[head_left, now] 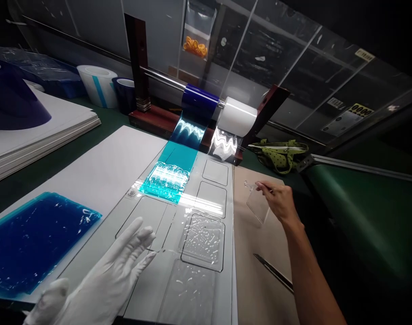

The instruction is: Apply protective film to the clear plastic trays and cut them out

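My left hand (113, 266), in a white glove, hovers low over a grey board (147, 289) marked with rounded rectangles. Its fingers are stretched out and nothing is in them. My bare right hand (277, 197) pinches the upper edge of a small clear panel (258, 205) above a brown sheet (248, 284). A dark slim cutter (275, 274) lies on that sheet below this hand. On the grey board a wrinkled clear film (202, 239) covers one outline, and another clear piece (190, 291) lies nearer me. A teal film strip (175, 164) reaches onto the board's far part.
A wooden stand (136, 67) with a metal rod carries a blue film roll (201, 100) and a clear film roll (240, 116). Blue film sheets (39, 239) lie at left near a white stack (43, 137). A green pouch (280, 155) and green panel (358, 207) are right.
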The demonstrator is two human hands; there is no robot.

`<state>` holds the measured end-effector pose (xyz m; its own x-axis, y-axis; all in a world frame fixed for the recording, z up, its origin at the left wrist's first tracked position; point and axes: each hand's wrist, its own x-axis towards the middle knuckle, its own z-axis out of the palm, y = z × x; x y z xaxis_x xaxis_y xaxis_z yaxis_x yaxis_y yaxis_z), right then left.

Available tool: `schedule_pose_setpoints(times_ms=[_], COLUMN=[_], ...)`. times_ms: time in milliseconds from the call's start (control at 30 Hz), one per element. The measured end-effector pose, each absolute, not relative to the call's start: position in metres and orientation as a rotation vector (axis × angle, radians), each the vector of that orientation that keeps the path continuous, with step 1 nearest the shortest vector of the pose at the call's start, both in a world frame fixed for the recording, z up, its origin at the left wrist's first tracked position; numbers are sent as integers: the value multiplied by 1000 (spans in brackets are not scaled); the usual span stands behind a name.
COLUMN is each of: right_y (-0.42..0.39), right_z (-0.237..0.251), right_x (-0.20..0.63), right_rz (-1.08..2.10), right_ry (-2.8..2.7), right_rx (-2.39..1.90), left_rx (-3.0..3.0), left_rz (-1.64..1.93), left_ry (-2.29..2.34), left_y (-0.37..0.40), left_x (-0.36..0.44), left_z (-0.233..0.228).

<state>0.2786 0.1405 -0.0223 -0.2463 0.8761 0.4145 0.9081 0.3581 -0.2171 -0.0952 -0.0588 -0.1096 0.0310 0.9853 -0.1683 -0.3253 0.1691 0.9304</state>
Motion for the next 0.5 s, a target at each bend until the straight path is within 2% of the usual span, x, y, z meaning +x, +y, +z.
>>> schedule_pose_setpoints(times_ms=[100, 200, 333, 500], right_y=[97, 56, 16, -14], right_z=[22, 58, 71, 54], right_x=[278, 265, 240, 199], right_rz=[-378, -707, -652, -597], right_ry=[-2172, -2360, -2567, -2559], right_rx=[-1522, -1425, -1298, -1208], left_rx=[1029, 1118, 1439, 2152], left_rz=[1151, 1090, 874, 801], left_ry=[1121, 1273, 1571, 1619], left_y=[-59, -65, -69, -63], left_x=[-90, -76, -46, 1], left_z=[-106, -78, -40, -37])
